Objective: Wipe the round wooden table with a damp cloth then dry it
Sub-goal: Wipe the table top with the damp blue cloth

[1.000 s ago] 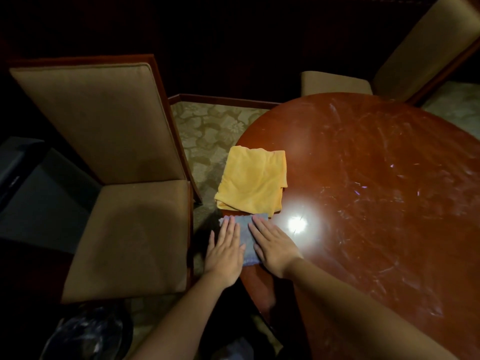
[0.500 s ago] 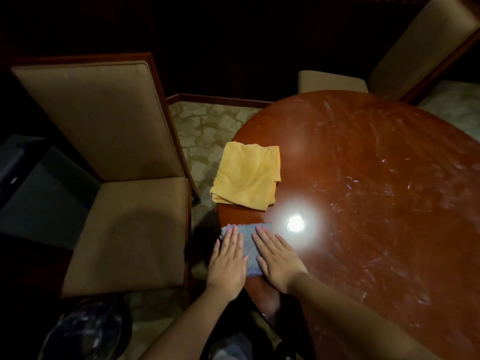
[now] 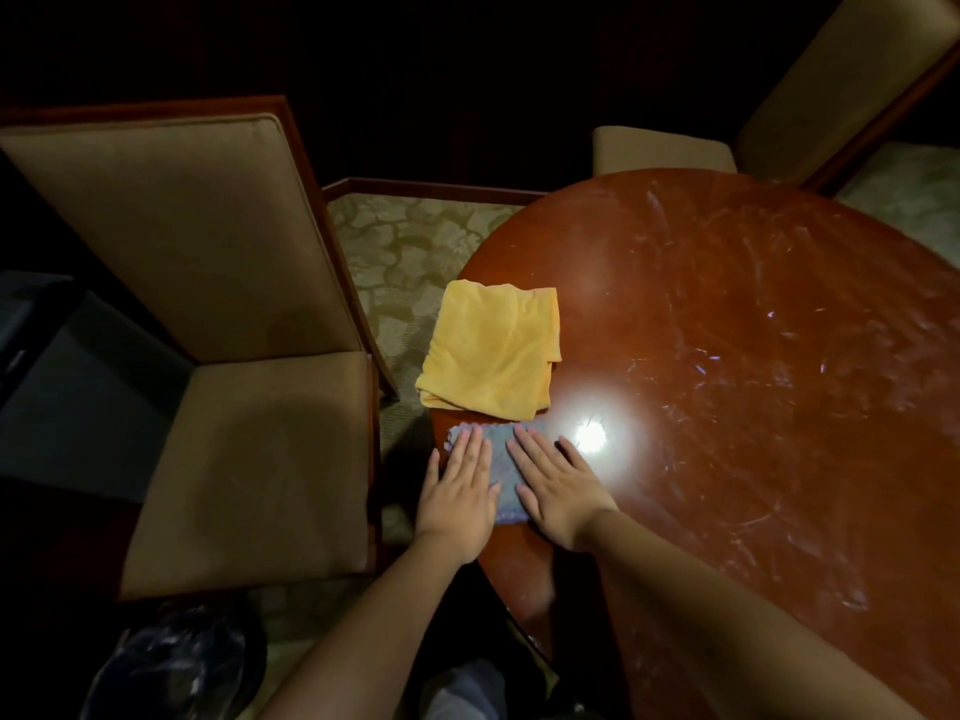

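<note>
While the left hand (image 3: 460,498) and right hand (image 3: 558,491) press flat, fingers straight, on the blue cloth (image 3: 498,459) at the desk's (image 3: 753,407) near-left edge, gripping nothing; advise even pressure, overlapping passes, avoiding the yellow cloth (image 3: 491,350) just beyond.

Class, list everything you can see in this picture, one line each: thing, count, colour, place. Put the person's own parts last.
round table: one, reddish-brown wood, smeared, right half of view
blue cloth: one, grey-blue, table's near-left edge, under both hands
yellow cloth: one, folded, on the table just beyond the blue cloth
chairs: two, tan upholstery, wooden frames; one at left, one at top right
carpet: patterned, olive-green, between chair and table
bin with clear liner: one, dark, bottom left
left hand: flat on the blue cloth
right hand: flat on the blue cloth
</note>
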`<action>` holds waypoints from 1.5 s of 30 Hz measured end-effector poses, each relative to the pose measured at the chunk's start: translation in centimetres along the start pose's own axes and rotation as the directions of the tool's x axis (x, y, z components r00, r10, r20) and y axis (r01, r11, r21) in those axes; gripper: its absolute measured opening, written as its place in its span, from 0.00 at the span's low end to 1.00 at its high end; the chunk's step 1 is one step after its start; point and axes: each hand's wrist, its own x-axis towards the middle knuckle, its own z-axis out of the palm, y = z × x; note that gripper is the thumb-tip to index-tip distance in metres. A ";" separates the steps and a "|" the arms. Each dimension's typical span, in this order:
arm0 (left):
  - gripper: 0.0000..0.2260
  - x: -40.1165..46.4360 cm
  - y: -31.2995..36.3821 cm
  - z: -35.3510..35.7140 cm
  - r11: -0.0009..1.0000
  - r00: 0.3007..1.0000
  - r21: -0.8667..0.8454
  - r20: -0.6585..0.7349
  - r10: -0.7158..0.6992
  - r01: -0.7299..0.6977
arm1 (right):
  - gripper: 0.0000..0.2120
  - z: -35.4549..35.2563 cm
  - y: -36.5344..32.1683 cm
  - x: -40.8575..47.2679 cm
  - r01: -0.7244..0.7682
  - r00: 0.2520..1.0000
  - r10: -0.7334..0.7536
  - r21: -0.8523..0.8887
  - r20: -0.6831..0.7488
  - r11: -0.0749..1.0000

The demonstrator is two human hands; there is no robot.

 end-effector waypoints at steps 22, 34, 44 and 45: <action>0.31 -6.2 3.6 1.1 0.999 0.995 -0.003 0.094 -0.032 0.033 | 0.31 1.5 -1.6 -6.5 -0.044 0.996 0.043 0.006 0.078 0.999; 0.26 -0.2 0.8 -0.3 0.997 0.992 0.059 0.117 0.042 -0.049 | 0.30 -1.4 0.0 -1.2 -0.049 0.997 0.047 0.030 0.061 0.998; 0.26 1.1 0.0 -1.1 0.995 0.991 0.060 0.110 0.077 -0.084 | 0.41 -1.7 0.2 -0.1 -0.063 0.994 0.058 0.059 0.092 0.996; 0.26 0.7 0.0 -1.0 0.994 0.992 0.069 0.101 0.079 -0.087 | 0.41 -1.7 0.0 -0.4 -0.064 0.994 0.058 0.060 0.089 0.996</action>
